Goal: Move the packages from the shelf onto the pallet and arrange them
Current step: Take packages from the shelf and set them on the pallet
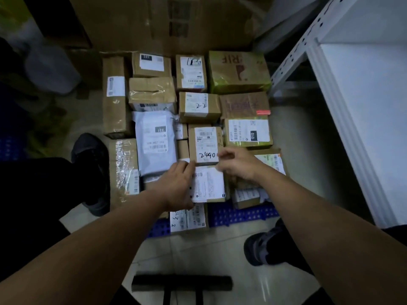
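The white shelf [363, 106] stands to my right. Below me the blue pallet [242, 214] is almost covered with packages [198, 106], laid flat side by side. Near its front edge a box [209, 183] with a white label lies between my hands. My left hand [176, 186] grips its left edge. My right hand [240, 166] is curled at its far right corner, too blurred to tell whether it holds.

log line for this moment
phase: arranging | left hand: at white-labelled box, left edge | right hand: at its far right corner, grip unclear | blue pallet: mostly covered
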